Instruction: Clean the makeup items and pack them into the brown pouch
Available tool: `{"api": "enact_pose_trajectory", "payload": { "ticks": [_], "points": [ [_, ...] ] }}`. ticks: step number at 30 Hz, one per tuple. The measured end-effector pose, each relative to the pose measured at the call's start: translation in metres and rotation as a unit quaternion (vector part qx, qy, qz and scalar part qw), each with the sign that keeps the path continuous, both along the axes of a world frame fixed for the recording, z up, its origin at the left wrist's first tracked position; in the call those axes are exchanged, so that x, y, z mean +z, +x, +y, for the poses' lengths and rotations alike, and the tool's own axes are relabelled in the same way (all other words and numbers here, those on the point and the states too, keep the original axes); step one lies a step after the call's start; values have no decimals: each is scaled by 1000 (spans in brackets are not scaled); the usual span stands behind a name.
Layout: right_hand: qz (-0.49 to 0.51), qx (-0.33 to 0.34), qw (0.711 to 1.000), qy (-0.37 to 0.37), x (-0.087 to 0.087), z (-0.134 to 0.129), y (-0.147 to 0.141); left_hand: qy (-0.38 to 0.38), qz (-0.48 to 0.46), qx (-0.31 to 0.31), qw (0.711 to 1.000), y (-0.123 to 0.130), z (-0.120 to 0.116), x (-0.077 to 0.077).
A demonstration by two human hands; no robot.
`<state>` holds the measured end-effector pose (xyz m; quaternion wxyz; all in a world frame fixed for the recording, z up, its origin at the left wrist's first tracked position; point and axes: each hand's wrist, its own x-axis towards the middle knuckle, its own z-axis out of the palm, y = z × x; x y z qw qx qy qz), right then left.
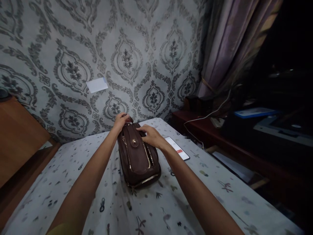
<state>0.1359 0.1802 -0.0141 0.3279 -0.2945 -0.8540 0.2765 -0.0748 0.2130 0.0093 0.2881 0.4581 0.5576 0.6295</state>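
Observation:
A dark brown leather bag [138, 156] with gold zippers and a round gold clasp lies on a white patterned sheet [102, 202]. At the bag's far left end, my left hand [121, 120] has its fingers closed around the handle. My right hand [150, 135] is on the bag's upper right side, thumb and fingers pinching its edge near a zipper. Just right of that hand lies a phone [179, 151] with a lit white screen, partly hidden behind my wrist.
A patterned wall [146, 49] with a white paper [97, 85] stands behind. A wooden board [19, 137] is at left. At right are a dark red desk [202, 129], a white cable [215, 112], a blue-edged object [255, 112] and a purple curtain [222, 45].

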Motion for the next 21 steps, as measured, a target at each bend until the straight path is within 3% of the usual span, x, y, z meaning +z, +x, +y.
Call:
{"api": "enact_pose_trajectory", "payload": {
  "ticks": [4, 13, 21],
  "points": [
    [11, -27, 999, 12, 0, 3, -5, -2, 8, -8, 1000, -1, -1, 0],
    [81, 46, 996, -1, -13, 4, -6, 7, 22, -14, 1000, -5, -3, 0],
    [6, 18, 999, 31, -7, 0, -3, 36, 0, -7, 999, -3, -11, 6]
  ]
}}
